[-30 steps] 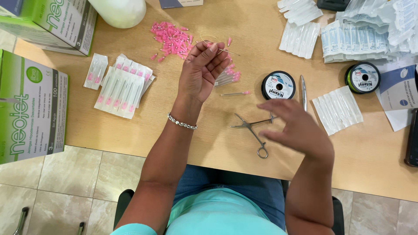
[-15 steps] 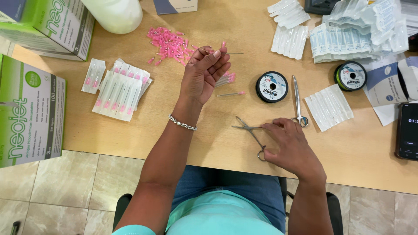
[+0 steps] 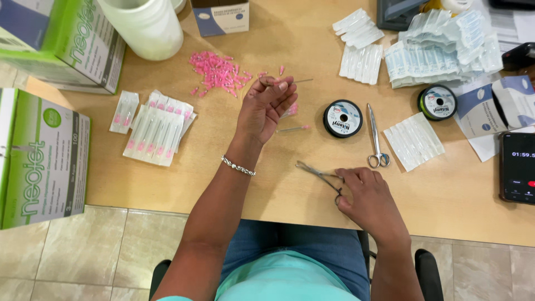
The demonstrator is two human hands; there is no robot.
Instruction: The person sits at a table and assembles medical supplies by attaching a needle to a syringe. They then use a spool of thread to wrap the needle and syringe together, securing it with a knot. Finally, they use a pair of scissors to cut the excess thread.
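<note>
My left hand (image 3: 266,106) is raised palm up over the wooden table (image 3: 167,184), pinching a thin needle (image 3: 301,81) that sticks out to the right of my fingertips. My right hand (image 3: 368,198) rests near the table's front edge with its fingers around the ring handles of metal forceps (image 3: 315,173), whose tips point left. Another needle with a pink hub (image 3: 293,129) lies on the table just right of my left wrist. A pile of pink caps (image 3: 217,71) lies behind my left hand.
Two thread spools (image 3: 343,118) (image 3: 437,102) and scissors (image 3: 376,139) lie right of centre. Packaged needles (image 3: 156,131) sit left, stacks of blister packs (image 3: 440,50) back right. Green boxes (image 3: 42,156) stand left, a white tub (image 3: 147,25) behind, a phone (image 3: 517,167) far right.
My right hand dropped from above the table onto the forceps and closed on their handles. My left hand stayed raised with the needle.
</note>
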